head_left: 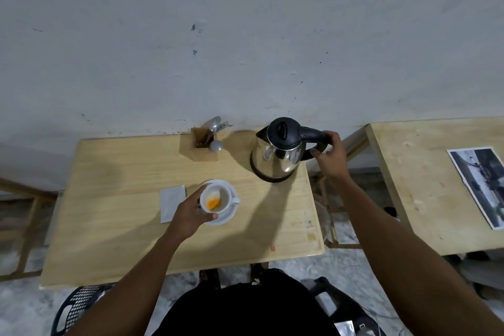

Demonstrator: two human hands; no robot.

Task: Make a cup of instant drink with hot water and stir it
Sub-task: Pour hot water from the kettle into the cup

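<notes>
Left hand (191,217): curled round the near-left side of the cup (219,194), thumb along its near edge, fingers wrapped behind its far-left rim.
Cup: white, sitting on the saucer (228,216), straight ahead of the left hand's palm; its small handle points away from that hand, toward the right hand's side.
Powder (213,203): an orange heap with some white beside it, in the bottom of the cup.
Right hand (331,157): closed round the black handle (311,135) of the kettle (278,157), fingers over the top, thumb underneath.
Kettle: steel body, black lid down, upright on the counter (122,172), just left of the right hand, spout turned away from it.
White paper (171,204): flat on the counter, just beyond the left hand's knuckles.
Cutlery holder (203,148): wooden box with spoons and forks, well beyond the left hand, at the wall.
Other counter (422,172): out past the right hand, with a printed photo (482,185) lying on it.
Basket (79,308): dark plastic, on the floor under the left forearm.
</notes>
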